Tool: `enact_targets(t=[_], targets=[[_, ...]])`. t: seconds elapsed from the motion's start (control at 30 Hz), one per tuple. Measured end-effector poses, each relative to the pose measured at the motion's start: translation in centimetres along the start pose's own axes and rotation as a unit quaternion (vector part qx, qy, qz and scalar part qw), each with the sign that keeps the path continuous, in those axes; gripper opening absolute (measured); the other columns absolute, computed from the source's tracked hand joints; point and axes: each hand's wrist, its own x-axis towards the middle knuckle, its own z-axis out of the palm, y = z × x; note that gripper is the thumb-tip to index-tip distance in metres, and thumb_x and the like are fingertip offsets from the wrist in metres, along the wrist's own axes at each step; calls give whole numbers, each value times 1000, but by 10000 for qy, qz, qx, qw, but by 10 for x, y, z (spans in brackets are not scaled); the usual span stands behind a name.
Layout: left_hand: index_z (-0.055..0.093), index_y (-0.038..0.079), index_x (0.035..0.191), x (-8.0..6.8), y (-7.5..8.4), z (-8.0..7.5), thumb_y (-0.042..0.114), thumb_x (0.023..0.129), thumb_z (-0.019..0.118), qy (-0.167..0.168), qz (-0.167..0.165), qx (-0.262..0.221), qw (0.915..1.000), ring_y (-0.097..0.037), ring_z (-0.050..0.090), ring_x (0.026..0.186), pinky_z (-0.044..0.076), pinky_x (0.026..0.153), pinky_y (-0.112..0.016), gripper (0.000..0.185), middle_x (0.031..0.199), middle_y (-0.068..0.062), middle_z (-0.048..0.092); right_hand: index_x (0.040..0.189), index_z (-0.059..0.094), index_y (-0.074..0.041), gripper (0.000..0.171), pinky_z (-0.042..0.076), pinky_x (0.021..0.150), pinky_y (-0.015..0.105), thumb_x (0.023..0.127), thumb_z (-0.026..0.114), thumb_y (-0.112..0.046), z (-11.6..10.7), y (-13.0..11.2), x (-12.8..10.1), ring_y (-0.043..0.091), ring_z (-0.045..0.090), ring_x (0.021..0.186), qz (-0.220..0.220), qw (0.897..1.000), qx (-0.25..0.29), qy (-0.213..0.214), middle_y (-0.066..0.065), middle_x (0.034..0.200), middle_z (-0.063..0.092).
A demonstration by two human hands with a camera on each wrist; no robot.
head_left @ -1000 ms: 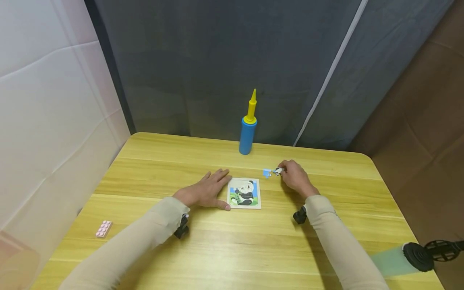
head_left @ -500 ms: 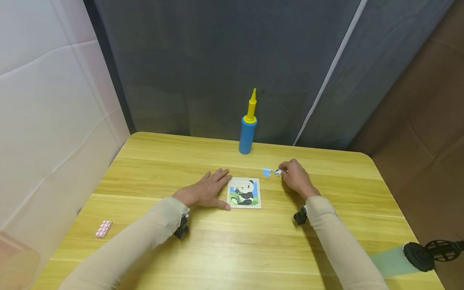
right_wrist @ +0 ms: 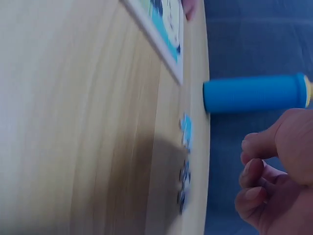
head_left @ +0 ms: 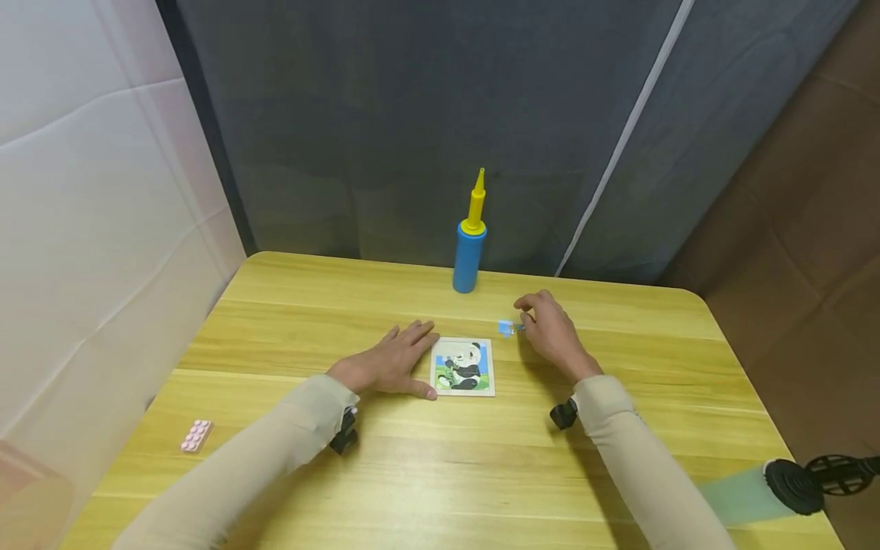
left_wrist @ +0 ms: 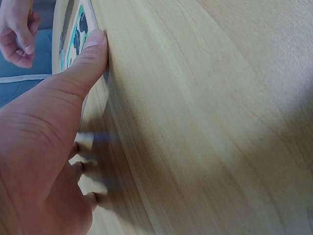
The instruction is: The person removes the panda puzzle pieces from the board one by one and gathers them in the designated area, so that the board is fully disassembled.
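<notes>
A square panda jigsaw puzzle (head_left: 465, 374) in a pale tray lies mid-table, its upper left part showing bare pale board. My left hand (head_left: 392, 359) lies spread against the tray's left side; in the left wrist view the thumb (left_wrist: 93, 44) touches its edge. Right of the tray are a light blue jigsaw piece (head_left: 505, 328) and, beside it, another jigsaw piece (right_wrist: 184, 183), partly covered by my right hand in the head view. My right hand (head_left: 552, 334) hovers over them, fingers loosely bent, apart from the pieces and holding nothing.
A blue and yellow hand pump (head_left: 469, 256) stands upright near the table's back edge. A pink toy brick (head_left: 197, 435) lies at the left. At the right front is a pale green bottle (head_left: 749, 493) with a black lid.
My right hand has let go of the black and white jigsaw piece and risen slightly, shifting left over the pieces. That piece turned a little earlier. My left hand stays put.
</notes>
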Motion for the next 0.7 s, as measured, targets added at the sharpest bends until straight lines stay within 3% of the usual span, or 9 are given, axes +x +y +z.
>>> enact_targets(t=[0.27, 0.43, 0.7], targets=[[22, 2, 169, 0, -2, 0, 61, 92, 76, -4, 25, -26, 10000, -46, 11, 167, 11, 135, -67, 111, 179, -24, 12, 130, 72, -5, 27, 59, 90, 49, 107, 61, -14, 19, -20, -7, 29, 67, 103, -404, 9969, -296, -609, 14, 122, 64], [23, 2, 169, 0, -2, 1, 60, 92, 77, 17, 39, -46, 10000, -46, 12, 167, 11, 134, -68, 110, 179, -24, 12, 129, 73, -7, 26, 57, 92, 47, 106, 64, -16, 28, -23, -12, 24, 64, 101, -604, 9912, -441, -1089, 11, 119, 64], [23, 1, 169, 0, -2, 0, 61, 93, 76, 14, 35, -36, 10000, -46, 12, 167, 12, 134, -68, 110, 179, -24, 12, 132, 72, -6, 30, 56, 83, 41, 106, 67, -21, 36, -27, -15, 19, 60, 91, -843, 9866, -692, -1215, 11, 121, 63]])
